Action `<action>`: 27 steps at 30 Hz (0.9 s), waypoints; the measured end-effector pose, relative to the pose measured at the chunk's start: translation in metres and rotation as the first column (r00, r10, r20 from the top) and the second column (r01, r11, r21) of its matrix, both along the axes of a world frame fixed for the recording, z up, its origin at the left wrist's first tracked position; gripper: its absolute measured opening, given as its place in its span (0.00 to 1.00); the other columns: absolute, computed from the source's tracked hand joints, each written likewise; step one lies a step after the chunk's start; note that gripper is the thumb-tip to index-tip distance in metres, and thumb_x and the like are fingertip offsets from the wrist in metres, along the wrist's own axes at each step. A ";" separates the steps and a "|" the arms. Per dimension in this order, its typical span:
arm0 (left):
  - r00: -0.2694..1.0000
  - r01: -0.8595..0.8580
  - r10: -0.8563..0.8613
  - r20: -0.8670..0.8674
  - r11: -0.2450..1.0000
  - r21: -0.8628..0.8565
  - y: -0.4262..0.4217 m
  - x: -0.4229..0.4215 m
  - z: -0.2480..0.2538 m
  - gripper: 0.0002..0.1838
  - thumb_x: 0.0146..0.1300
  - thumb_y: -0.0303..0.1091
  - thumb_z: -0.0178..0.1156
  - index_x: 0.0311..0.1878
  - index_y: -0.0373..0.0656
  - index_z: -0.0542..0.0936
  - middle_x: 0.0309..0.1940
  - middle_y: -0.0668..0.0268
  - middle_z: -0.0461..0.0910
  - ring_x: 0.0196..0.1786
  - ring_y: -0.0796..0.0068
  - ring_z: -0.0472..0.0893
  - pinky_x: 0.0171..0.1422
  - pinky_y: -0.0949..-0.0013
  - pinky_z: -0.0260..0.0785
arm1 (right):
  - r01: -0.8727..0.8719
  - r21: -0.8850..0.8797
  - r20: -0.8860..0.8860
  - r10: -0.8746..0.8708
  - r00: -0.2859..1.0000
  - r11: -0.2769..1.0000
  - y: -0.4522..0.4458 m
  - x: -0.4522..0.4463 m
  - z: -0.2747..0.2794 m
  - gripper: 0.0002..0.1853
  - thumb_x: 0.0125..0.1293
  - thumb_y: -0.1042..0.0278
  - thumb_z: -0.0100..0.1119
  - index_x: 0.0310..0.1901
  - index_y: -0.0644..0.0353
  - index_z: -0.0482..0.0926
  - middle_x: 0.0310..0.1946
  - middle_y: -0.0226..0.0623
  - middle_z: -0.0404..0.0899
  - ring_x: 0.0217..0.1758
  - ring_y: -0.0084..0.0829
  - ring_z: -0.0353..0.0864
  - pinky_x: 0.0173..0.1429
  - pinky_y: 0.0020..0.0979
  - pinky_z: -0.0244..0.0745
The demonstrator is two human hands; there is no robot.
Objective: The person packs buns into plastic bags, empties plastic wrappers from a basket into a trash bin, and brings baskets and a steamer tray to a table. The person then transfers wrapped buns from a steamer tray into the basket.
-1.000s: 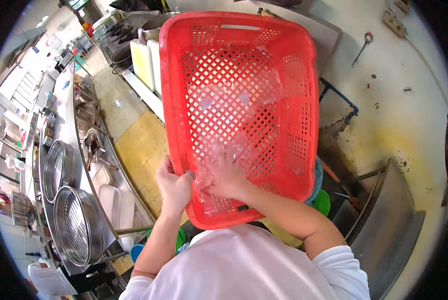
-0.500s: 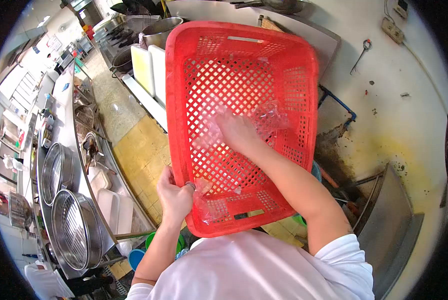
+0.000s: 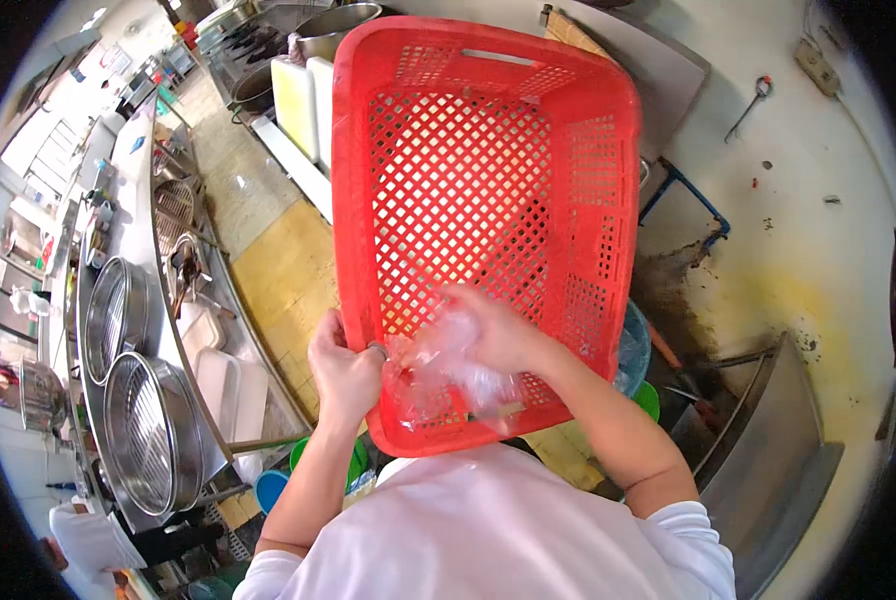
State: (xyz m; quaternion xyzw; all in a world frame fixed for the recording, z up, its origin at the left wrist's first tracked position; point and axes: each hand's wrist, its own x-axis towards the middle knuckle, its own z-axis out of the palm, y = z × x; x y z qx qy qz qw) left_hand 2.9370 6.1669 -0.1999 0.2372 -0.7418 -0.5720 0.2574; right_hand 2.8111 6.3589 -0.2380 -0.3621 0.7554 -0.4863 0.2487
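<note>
A red plastic basket (image 3: 356, 200) with a lattice bottom is tilted up in front of my chest. My left hand (image 3: 344, 372) grips its left rim near the lower corner, fingers wrapped over the edge. Inside the basket, my right hand (image 3: 493, 335) is closed on clear plastic film (image 3: 458, 345), crumpled and slightly blurred. More clear plastic lies in the lower left corner, close to my left thumb. The rest of the lattice bottom shows bare.
To the left runs a steel counter (image 3: 163, 355) with round steel steamer trays (image 3: 153, 430). Cutting boards (image 3: 295, 112) and pots (image 3: 336, 30) stand beyond the basket. A blue bucket (image 3: 271, 490) and a green one are on the floor. Another person's white shirt (image 3: 90, 540) shows at lower left.
My right hand has moved from the basket's middle down toward its near left corner, gathering the clear plastic along. My left hand keeps its hold on the rim.
</note>
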 end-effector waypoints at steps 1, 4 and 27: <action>1.000 0.001 -0.001 0.029 1.000 0.011 -0.002 0.000 -0.001 0.14 0.48 0.14 0.60 0.40 0.34 0.78 0.34 0.63 0.84 0.37 0.76 0.82 0.44 0.70 0.75 | -0.195 0.125 0.012 0.195 0.981 0.973 -0.014 0.003 0.002 0.38 0.56 0.59 0.71 0.69 0.59 0.72 0.59 0.52 0.81 0.58 0.47 0.85 0.63 0.43 0.79; 1.000 -0.008 0.008 0.021 1.000 -0.007 -0.004 0.001 0.004 0.13 0.48 0.13 0.59 0.39 0.34 0.78 0.34 0.63 0.84 0.38 0.76 0.82 0.45 0.70 0.75 | -0.540 0.266 0.054 0.547 0.835 0.798 -0.064 0.027 -0.048 0.32 0.56 0.56 0.70 0.62 0.62 0.78 0.55 0.53 0.84 0.56 0.48 0.85 0.60 0.45 0.80; 0.980 -0.156 0.156 -0.124 0.988 0.004 -0.049 0.000 0.029 0.36 0.44 0.13 0.55 0.65 0.29 0.74 0.55 0.53 0.83 0.53 0.61 0.85 0.62 0.63 0.77 | 0.836 0.499 -0.351 -0.828 0.437 0.229 0.296 -0.109 -0.324 0.55 0.55 0.39 0.75 0.75 0.67 0.63 0.73 0.65 0.65 0.78 0.55 0.65 0.78 0.47 0.62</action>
